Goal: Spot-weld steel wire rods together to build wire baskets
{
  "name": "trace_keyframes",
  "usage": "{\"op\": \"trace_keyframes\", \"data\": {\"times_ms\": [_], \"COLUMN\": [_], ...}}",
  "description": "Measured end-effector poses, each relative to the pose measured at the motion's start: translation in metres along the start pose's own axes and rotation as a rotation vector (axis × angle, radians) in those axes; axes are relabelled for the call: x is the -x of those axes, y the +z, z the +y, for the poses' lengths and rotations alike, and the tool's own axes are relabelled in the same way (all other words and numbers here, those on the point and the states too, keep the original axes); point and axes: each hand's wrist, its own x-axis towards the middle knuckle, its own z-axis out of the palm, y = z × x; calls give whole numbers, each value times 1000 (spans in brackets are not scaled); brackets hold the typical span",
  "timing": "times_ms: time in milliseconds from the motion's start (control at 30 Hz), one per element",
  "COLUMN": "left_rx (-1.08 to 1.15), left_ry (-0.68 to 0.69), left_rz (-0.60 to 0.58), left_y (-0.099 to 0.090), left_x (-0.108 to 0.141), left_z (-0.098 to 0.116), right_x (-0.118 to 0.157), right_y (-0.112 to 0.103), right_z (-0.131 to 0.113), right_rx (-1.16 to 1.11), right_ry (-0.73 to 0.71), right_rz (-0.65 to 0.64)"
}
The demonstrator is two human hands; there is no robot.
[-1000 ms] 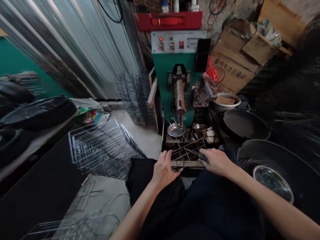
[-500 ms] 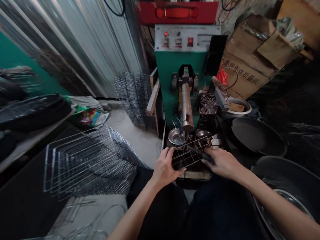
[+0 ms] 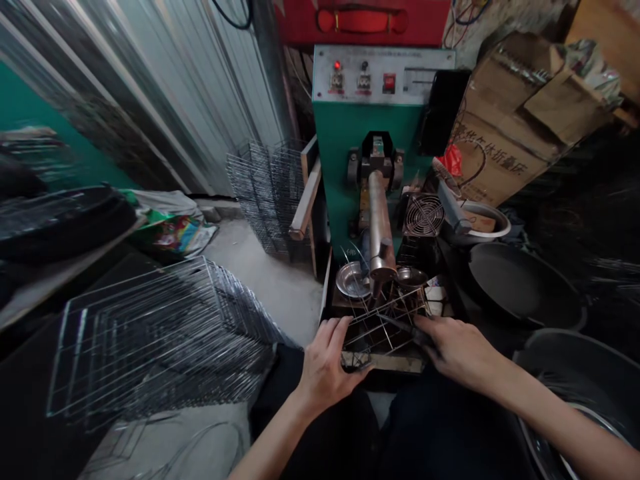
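Observation:
My left hand [image 3: 326, 367] grips the left edge of a small wire grid [image 3: 384, 339], thumb below and fingers above. My right hand [image 3: 460, 345] is closed around a slim dark tool [image 3: 400, 324], perhaps pliers or tweezers, whose tip points left over the grid. Whether those fingers also touch the grid's right edge I cannot tell. The grid's far part lies beneath the copper-coloured electrode arm [image 3: 381, 227] of a green spot welder [image 3: 336, 180]. Just behind the grid are a shiny metal dish [image 3: 353, 280] and a second small dish [image 3: 411, 277].
A stack of bent wire racks [image 3: 165, 340] stands at my left, with more wire racks [image 3: 260, 193] beside the welder. Dark pans [image 3: 525, 283] and a large tub [image 3: 595, 360] crowd the right. A fan [image 3: 423, 215] and a cardboard box [image 3: 500, 153] sit behind.
The view has tilted and shifted slightly, so the welder appears lower and further right. Both hands keep their holds, and the grid remains under the electrode arm.

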Motion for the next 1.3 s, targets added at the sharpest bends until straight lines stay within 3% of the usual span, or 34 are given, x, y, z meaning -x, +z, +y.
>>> {"op": "trace_keyframes", "data": {"times_ms": [367,533,900,1067,1300], "left_rx": [-38,-23,101,157,273], "left_ry": [53,41,-56,-115,-198], "left_rz": [84,62,-37,-51,-132], "left_y": [4,7,0,-3,-8], "left_x": [-3,-9,-23,-25,-31], "left_z": [-1,-3,-6,-3,-3], "right_x": [-3,-12,-18,-18,-23], "right_y": [14,16,-9,-25,-39], "right_z": [8,12,8,4,-4], "right_rx": [34,30,-25,29,104], "right_ry": [-10,-16,-14,11,-20], "right_rz": [114,128,86,-11,-39]}}
